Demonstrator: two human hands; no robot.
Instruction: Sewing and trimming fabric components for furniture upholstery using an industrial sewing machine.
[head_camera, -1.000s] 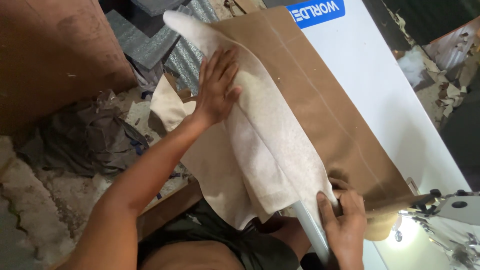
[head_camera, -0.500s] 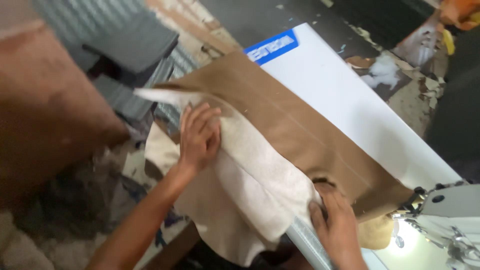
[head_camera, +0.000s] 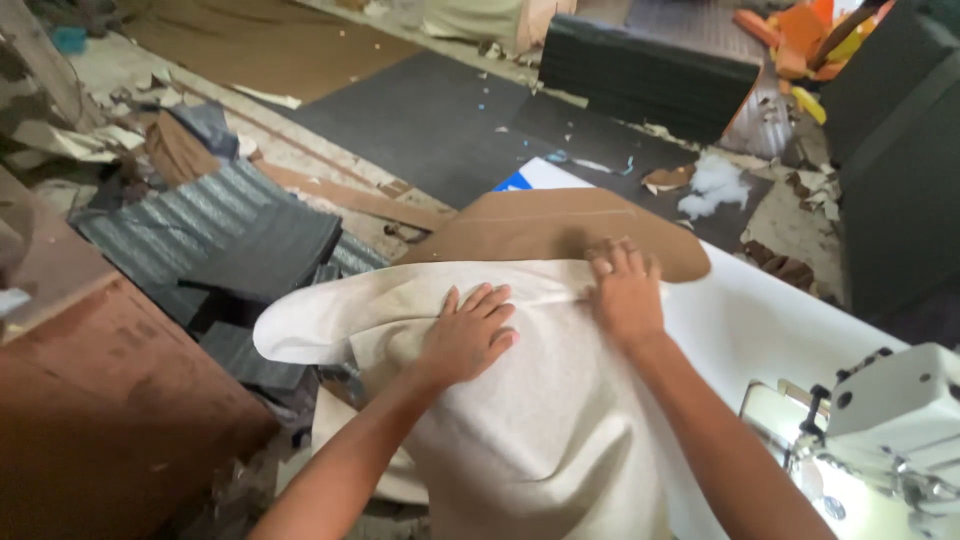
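1. Nearest the viewer, two bare forearms reach forward over a white table (head_camera: 760, 320). At the lower right stands a white sewing machine (head_camera: 900, 420), with a lit patch of table under its head.
2. A cream cloth (head_camera: 530, 420) is draped over the table's near edge and hangs toward the viewer. The left hand (head_camera: 468, 335) lies open and flat on it, fingers spread, gripping nothing.
3. The right hand (head_camera: 625, 295) presses down at the cloth's far edge, fingers slightly curled. I cannot tell whether it pinches the edge or only holds it flat.
4. Beyond that edge a brown fabric piece (head_camera: 560, 230) with a rounded end lies under the cloth.
5. Risk, as a judgement: much of the cloth hangs off the table, so its weight could drag the layers out of line if either palm lifts.
6. Risk: the cloth's left flap juts past the table unsupported and may fold under.
7. Farther off, the floor holds dark foam slabs (head_camera: 640, 70), corrugated sheets (head_camera: 190, 230) and scraps, which could snag or dirty any fallen cloth.
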